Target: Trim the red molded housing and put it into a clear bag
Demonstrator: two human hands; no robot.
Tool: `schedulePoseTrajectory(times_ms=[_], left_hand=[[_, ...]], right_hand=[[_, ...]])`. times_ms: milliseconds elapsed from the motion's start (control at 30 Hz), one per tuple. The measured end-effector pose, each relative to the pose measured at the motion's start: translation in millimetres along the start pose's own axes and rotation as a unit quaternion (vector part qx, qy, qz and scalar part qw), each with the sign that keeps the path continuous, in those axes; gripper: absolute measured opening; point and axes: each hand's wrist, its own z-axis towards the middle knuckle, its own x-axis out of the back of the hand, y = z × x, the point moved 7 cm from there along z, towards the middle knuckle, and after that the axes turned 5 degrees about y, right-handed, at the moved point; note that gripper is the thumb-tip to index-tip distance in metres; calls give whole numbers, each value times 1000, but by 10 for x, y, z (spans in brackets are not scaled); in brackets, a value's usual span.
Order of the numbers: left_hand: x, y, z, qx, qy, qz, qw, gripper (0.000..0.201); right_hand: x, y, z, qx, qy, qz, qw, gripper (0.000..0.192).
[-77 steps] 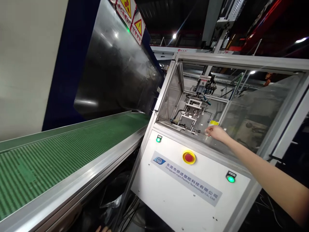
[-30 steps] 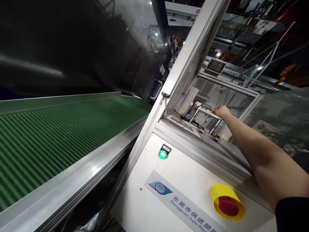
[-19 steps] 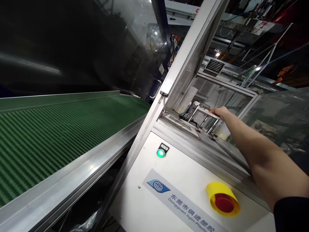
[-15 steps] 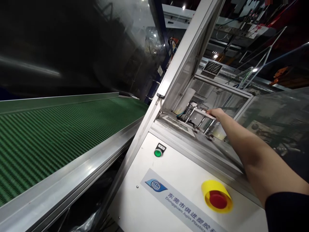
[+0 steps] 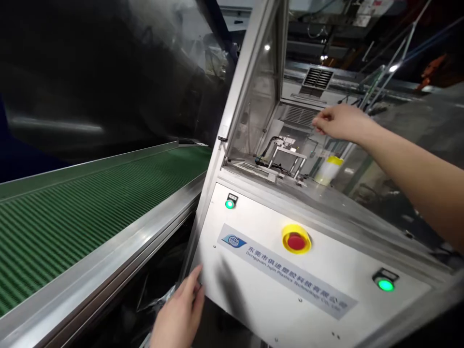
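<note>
My right hand (image 5: 340, 123) is up inside the white machine cabinet with clear walls (image 5: 253, 270), above the small silver metal frame (image 5: 288, 159). Its fingers (image 5: 319, 126) are pressed together at the tips, maybe pinching something tiny; I cannot tell what. My left hand (image 5: 179, 314) touches the cabinet's lower left edge, fingers loosely spread. A round red button with a yellow ring (image 5: 296, 240) sits on the front. The long green ribbed belt (image 5: 72, 217) runs to the left.

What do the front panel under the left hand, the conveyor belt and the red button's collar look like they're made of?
Front panel: likely painted sheet metal; flat, white, satin, with small fasteners. The left hand touches its lower corner.
Conveyor belt: probably rubber or plastic; green, matte, ribbed.
Button collar: looks like glossy yellow moulded plastic.
</note>
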Motion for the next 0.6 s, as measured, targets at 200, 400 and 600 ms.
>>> schedulePoseTrajectory(times_ms=[200,400,600], left_hand=[[385,1269,899,-168,96,30,981,66],[230,1338,1277,-199,156,75,965,67],[222,1170,1353,-168,158,6,973,68]], right_hand=[[330,1099,-2571,-106,-23,-42,993,57],[-807,2065,-3911,-242,-169,138,946,42],[-1175,2012,-3820,-272,-36,389,880,52]])
